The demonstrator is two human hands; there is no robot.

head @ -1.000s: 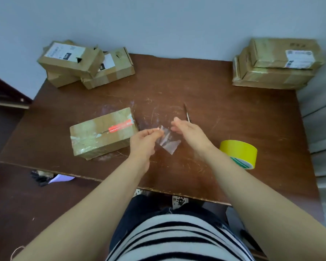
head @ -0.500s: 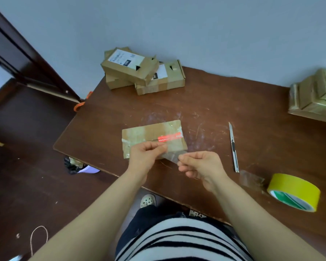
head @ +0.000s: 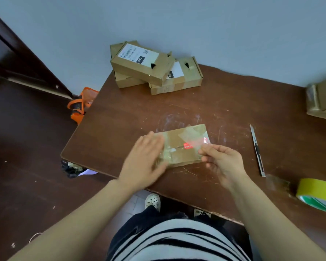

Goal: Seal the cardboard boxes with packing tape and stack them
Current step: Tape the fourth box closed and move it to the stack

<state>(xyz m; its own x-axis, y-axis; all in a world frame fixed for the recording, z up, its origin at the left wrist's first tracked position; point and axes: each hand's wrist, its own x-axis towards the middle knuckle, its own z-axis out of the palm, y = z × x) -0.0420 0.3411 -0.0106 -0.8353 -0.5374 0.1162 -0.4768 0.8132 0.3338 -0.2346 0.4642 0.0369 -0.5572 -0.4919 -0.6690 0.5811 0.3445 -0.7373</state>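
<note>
Box (head: 183, 146) sits centre frame near the table's (head: 233, 102) front edge. The left hand (head: 145, 162), motion-blurred, lies flat on the box's left end with straight fingers; the right hand (head: 222, 162) pinches a barely visible clear tape strip (head: 194, 142) over the right end. Yellow tape roll (head: 318, 193) and box stack (head: 322, 98) are cut off at the right edge; grey wall (head: 196, 25) at top, dark floor (head: 26, 147) at left.

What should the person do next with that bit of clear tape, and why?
Probably press the clear tape down onto the box and smooth it: the right hand pinches it over the red-labelled end, and the left hand lies flat on the box's other end.
</note>
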